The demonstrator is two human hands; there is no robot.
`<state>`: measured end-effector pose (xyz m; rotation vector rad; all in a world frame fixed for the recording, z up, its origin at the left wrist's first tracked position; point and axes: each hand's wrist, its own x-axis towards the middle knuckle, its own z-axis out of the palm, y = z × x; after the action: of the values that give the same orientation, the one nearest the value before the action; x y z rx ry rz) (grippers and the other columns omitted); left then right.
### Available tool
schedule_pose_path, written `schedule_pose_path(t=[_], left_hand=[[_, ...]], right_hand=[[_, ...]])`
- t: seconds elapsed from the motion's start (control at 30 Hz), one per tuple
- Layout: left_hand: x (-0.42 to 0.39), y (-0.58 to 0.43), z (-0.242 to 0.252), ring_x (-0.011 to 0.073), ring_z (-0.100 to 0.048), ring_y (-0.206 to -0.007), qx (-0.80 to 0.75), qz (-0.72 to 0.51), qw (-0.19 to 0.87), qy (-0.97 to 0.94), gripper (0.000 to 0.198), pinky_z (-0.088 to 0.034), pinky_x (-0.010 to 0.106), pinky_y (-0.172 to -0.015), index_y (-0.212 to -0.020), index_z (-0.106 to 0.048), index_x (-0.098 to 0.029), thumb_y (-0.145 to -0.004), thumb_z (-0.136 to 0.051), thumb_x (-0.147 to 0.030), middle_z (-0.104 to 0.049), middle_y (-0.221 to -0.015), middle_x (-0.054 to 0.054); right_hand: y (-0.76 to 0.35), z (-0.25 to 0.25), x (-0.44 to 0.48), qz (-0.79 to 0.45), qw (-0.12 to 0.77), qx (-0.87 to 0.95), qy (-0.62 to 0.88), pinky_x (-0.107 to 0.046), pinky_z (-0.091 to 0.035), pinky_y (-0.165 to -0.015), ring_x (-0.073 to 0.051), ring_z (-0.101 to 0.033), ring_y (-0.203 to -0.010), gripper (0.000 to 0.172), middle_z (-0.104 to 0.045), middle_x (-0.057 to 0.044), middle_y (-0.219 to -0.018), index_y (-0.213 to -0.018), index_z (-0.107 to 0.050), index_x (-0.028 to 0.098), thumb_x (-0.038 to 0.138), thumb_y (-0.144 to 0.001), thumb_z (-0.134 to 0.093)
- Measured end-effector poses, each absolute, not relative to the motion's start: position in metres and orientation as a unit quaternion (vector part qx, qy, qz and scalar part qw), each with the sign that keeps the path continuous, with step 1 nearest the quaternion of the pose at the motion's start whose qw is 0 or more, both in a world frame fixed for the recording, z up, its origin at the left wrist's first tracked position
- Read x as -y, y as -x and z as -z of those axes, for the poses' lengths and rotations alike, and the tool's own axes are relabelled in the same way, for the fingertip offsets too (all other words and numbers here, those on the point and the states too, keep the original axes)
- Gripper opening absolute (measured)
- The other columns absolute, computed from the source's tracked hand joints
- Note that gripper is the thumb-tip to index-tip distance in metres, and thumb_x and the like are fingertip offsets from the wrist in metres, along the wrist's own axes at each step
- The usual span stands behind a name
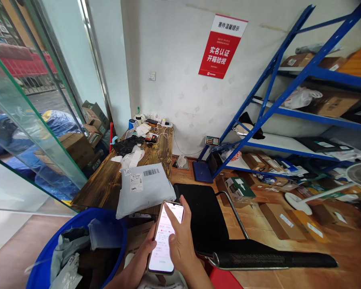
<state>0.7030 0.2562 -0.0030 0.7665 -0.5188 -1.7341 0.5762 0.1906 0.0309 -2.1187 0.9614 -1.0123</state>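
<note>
A lit smartphone [161, 257] is held upright near the bottom centre, its screen showing small text. My left hand [142, 251] grips the phone's left edge, with the thumb at its side. My right hand [180, 237] is over the right side of the phone; its index finger reaches across the upper screen and the other visible fingers are spread beside the right edge. Just beyond the phone, a grey-white plastic parcel [150, 190] with a label and barcode lies on the wooden table [108, 186].
A blue bin [39, 263] with plastic bags stands at the lower left. A black chair [203, 212] is right of the phone. Blue shelving [269, 110] holds parcels at the right, with boxes [278, 222] on the floor. A glass door [27, 108] is at the left.
</note>
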Motion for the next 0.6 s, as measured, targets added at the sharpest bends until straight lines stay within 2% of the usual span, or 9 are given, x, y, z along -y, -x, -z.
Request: schedule_pose_path(t=[0.1,0.17,0.23,0.33,0.43,0.53,0.6], left_hand=[[-0.254,-0.704,0.007,0.0336,-0.054,-0.112,0.223,0.736,0.555,-0.318,0.085,-0.053,0.040,-0.078,-0.147,-0.013,-0.026,-0.078,-0.057,-0.050,-0.046,-0.140,0.012],[-0.253,-0.706,0.011,0.0347,-0.054,-0.112,0.222,0.744,0.544,-0.318,0.082,-0.053,0.042,-0.078,-0.146,-0.015,-0.027,-0.080,-0.055,-0.050,-0.042,-0.142,0.011],[-0.252,-0.708,0.017,0.0354,-0.053,-0.115,0.218,0.750,0.543,-0.308,0.076,-0.050,0.047,-0.085,-0.145,-0.021,-0.029,-0.080,-0.055,-0.049,-0.040,-0.144,0.010],[-0.247,-0.708,0.027,0.0335,-0.044,-0.126,0.214,0.753,0.568,-0.255,0.065,-0.032,0.050,-0.107,-0.138,-0.039,-0.031,-0.078,-0.059,-0.046,-0.043,-0.143,0.005],[-0.240,-0.707,0.038,0.0301,-0.034,-0.134,0.215,0.746,0.591,-0.218,0.055,-0.015,0.046,-0.116,-0.130,-0.050,-0.034,-0.077,-0.062,-0.045,-0.049,-0.139,0.000],[-0.232,-0.705,0.046,0.0312,-0.031,-0.136,0.257,0.718,0.605,-0.229,0.054,-0.012,0.046,-0.117,-0.127,-0.054,-0.030,-0.077,-0.061,-0.049,-0.053,-0.135,0.002],[-0.229,-0.706,0.047,0.0328,-0.032,-0.135,0.296,0.698,0.588,-0.282,0.059,-0.015,0.047,-0.116,-0.126,-0.056,-0.028,-0.073,-0.063,-0.054,-0.054,-0.134,0.003]], right_hand=[[-0.577,-0.028,-0.190,0.390,0.294,-0.369,0.791,-0.060,-0.021,-0.109,-0.038,-0.010,-0.140,0.062,0.008,-0.004,-0.152,-0.143,-0.025,0.035,0.062,-0.088,-0.014],[-0.577,-0.026,-0.189,0.388,0.285,-0.372,0.793,-0.061,-0.024,-0.108,-0.038,-0.012,-0.140,0.063,0.007,-0.005,-0.152,-0.143,-0.027,0.034,0.063,-0.088,-0.012],[-0.577,-0.023,-0.187,0.387,0.264,-0.373,0.800,-0.060,-0.029,-0.106,-0.038,-0.014,-0.139,0.064,0.006,-0.006,-0.152,-0.142,-0.029,0.033,0.063,-0.088,-0.013],[-0.578,-0.021,-0.185,0.397,0.226,-0.372,0.808,-0.057,-0.036,-0.104,-0.038,-0.019,-0.139,0.063,0.003,-0.009,-0.153,-0.143,-0.028,0.031,0.061,-0.089,-0.016],[-0.581,-0.018,-0.183,0.399,0.221,-0.374,0.807,-0.055,-0.039,-0.103,-0.037,-0.022,-0.138,0.061,0.001,-0.007,-0.153,-0.140,-0.034,0.032,0.060,-0.090,-0.016],[-0.585,-0.009,-0.178,0.438,0.226,-0.387,0.779,-0.055,-0.039,-0.102,-0.038,-0.025,-0.137,0.068,-0.003,-0.010,-0.153,-0.143,-0.027,0.030,0.066,-0.087,-0.016],[-0.589,0.004,-0.173,0.480,0.223,-0.407,0.744,-0.056,-0.041,-0.100,-0.039,-0.029,-0.134,0.073,-0.010,-0.014,-0.151,-0.145,-0.019,0.027,0.069,-0.085,-0.017]])
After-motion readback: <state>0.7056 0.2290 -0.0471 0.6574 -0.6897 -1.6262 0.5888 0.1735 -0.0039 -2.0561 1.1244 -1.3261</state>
